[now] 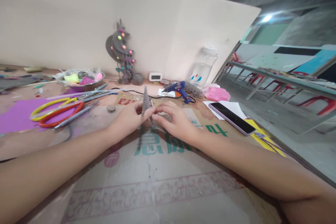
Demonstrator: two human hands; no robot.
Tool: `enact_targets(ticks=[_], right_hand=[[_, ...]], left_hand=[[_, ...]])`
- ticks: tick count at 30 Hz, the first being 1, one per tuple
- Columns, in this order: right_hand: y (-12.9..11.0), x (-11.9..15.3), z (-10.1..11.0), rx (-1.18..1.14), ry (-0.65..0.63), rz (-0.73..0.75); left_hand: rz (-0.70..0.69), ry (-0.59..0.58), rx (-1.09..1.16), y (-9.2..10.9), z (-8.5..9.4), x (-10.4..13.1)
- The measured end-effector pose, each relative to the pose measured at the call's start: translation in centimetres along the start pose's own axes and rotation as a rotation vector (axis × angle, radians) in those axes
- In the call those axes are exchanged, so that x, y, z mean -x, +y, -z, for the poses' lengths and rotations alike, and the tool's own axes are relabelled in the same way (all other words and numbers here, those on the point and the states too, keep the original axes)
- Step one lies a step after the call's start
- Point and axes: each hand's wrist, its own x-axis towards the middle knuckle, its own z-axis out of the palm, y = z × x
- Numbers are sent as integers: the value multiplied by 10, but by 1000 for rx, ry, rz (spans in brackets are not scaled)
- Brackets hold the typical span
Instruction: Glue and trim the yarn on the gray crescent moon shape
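Just above the cardboard, my left hand [131, 116] pinches a thin, flat grey piece [145, 103], seen nearly edge-on and standing upright. My right hand [177, 119] is beside it, thumb and fingertips drawn together close to the piece and the left thumb. Whether the right fingertips grip the piece's edge or something small, I cannot make out. Beneath both hands lies a cardboard sheet [157, 185] with green and red print. A small grey round thing [111, 108] lies just left of my left hand.
Scissors with yellow and orange handles [61, 110] lie on purple sheets [18, 115] at left. Behind are a bowl [78, 83], a grey moon ornament [120, 50], a small digital clock [155, 76], a blue glue gun [178, 89] and a bottle [203, 66]. A phone [232, 117] lies right.
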Motion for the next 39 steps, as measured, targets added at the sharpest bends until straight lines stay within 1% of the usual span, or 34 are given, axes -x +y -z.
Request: enact_targets(ticks=[3,6,8,11,13,15,17,18,23,26,30,33,35,36,37,39], right_hand=[[-2,-1,0,-21,-7,-78],[-6,-3,1,-66,-17,-155],[-7,-4,2,-106,-29,-223],[-8,-5,2,-154,-75,-310],[-8,-5,3,-186,-98,-322],[-9,-5,3,-224,-91,-325],[-9,-5,4,-257,-77,-333],[-9,-6,4,-268,-72,-336],[-7,-5,4,-297,-89,-316],[-2,-5,4,-308,-92,-319],[7,-7,8,-291,-37,-352],[12,-10,15,-178,-20,-336],[18,-13,22,-96,4,-314],[23,-14,26,-55,41,-299],[29,-15,30,-17,106,-280],[47,-15,40,67,297,-249]], left_hand=[[11,-29,61,-4,-1,0],[-45,-112,139,-7,-3,1],[-90,-157,145,-8,-3,1],[-82,-181,167,-11,-5,0],[-29,-150,237,-12,-6,-2],[28,-59,293,-13,-6,-5],[71,18,301,-11,-6,-7],[82,26,289,-10,-5,-8],[70,-95,228,-1,-2,-5],[77,-84,279,-4,0,-6],[120,-2,418,-10,0,-9],[196,60,504,-10,-1,-9],[234,81,551,-9,-2,-8],[246,79,574,-9,-2,-8],[257,76,594,-10,-2,-8],[274,70,630,-12,-2,-8]])
